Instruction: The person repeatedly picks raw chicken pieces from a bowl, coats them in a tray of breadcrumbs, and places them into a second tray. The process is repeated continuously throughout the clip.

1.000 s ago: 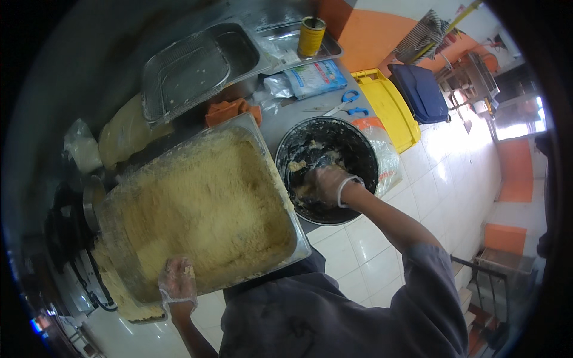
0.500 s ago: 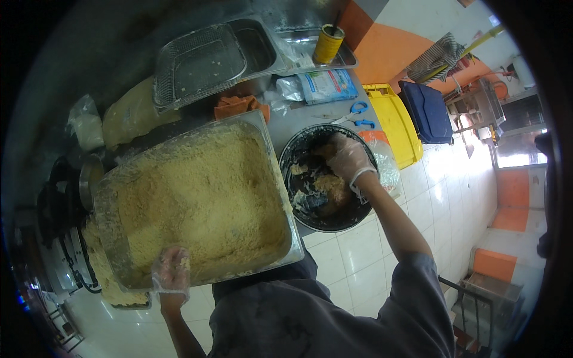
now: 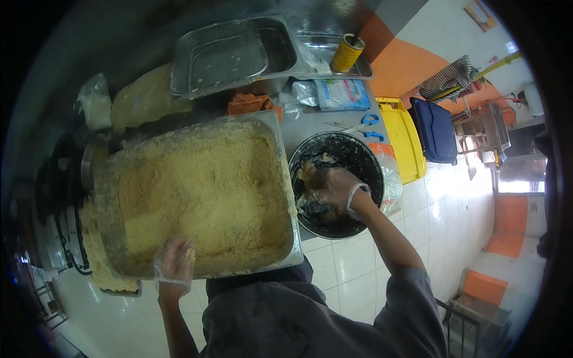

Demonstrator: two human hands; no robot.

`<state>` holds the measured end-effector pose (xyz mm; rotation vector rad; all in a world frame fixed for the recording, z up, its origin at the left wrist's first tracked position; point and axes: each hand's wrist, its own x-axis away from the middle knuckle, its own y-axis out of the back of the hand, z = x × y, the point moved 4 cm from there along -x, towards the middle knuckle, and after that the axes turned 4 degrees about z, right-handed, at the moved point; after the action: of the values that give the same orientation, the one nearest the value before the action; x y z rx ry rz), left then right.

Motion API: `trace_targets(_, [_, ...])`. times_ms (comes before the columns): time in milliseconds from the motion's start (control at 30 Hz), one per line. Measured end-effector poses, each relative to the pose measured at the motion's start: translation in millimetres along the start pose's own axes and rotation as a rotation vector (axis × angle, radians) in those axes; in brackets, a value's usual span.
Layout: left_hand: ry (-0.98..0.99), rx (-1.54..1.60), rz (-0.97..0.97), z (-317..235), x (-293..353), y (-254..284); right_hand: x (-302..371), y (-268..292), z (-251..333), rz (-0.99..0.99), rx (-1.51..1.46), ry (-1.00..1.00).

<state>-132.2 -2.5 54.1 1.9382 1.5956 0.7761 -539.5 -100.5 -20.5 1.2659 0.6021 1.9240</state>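
My right hand (image 3: 337,190), in a clear plastic glove, reaches into a round black bowl (image 3: 370,156) smeared with pale batter. Its fingers are closed around a brown, wet lump of food (image 3: 307,173) near the bowl's left side; its exact kind is unclear. To the left lies a large rectangular metal tray (image 3: 277,128) filled with pale yellow crumbly flour (image 3: 203,185). My left hand (image 3: 176,259), gloved likewise, is at the tray's near edge. Its fingers are loosely bent over the flour, crumbs clinging to them, and nothing shows in its grasp.
Blue-handled scissors (image 3: 364,124) lie behind the bowl, beside a yellow bin lid (image 3: 406,143). Farther back are an orange cloth (image 3: 252,104), a wire basket (image 3: 218,56) in a metal pan and a yellow can (image 3: 348,55). A plastic bag (image 3: 391,179) sits right of the bowl.
My right hand has moved left and nearer inside the bowl, with the brown lump at its fingertips. My left hand stays at the tray's near edge. The whole view has shifted slightly.
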Motion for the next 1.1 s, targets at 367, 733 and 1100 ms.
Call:
trace_targets(367, [-0.03, 0.002, -0.053, 3, 6, -1, -57, -24, 17, -0.24, 0.111, -0.242])
trace_targets(733, [0.033, 0.138, -0.15, 45, 37, 21, -21, 7, -21, -0.252, -1.036, 0.033])
trace_targets(1100, [-0.031, -0.117, -0.208, 61, 44, 35, -38, -8, -39, -0.369, -0.378, 0.015])
